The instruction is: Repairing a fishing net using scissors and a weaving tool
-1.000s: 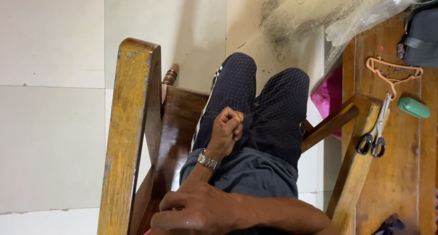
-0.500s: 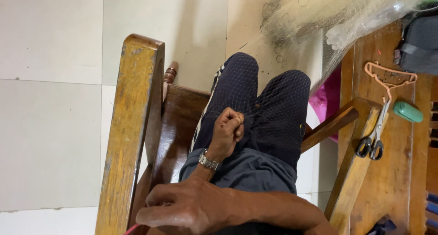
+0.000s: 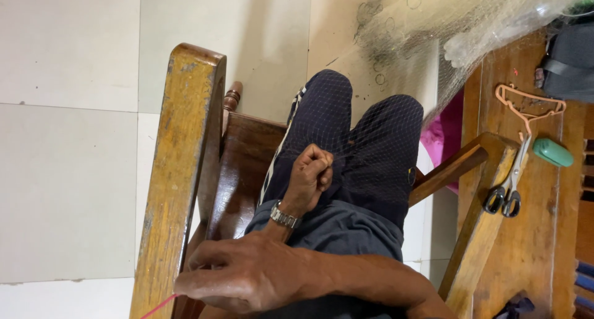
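1. Wooden chair arm [image 3: 185, 170]: worn and yellowed, upright at the left of the view, with tiled floor [image 3: 68, 139] beyond it.
2. Red strip [image 3: 158, 305]: a thin red piece that sticks out below the fingertips at the bottom left. Too little of it shows to tell its kind.
3. Right hand [image 3: 247, 275]: reaches across the lap toward the chair arm, fingers curled together and closed on the red strip.
4. Left hand [image 3: 312, 176]: wears a wristwatch [image 3: 284, 218], rests on the thigh, and has thumb and fingers pinched tight on the net.
5. Net [image 3: 433, 28]: fine, pale mesh, draped over both knees and running up to a bunched heap at the top right.
6. Wooden table [image 3: 532, 257]: carries scissors [image 3: 508, 192], a green case [image 3: 552, 152] just beside them, and a dark bag [image 3: 572, 59] at the far edge.

Assessment: the pinch appears sound. For good work, the left hand should keep the mesh taut and steady over the knee. The right hand should keep the strip clear of the chair arm and of loose meshes, since snagging looks to be the main risk.
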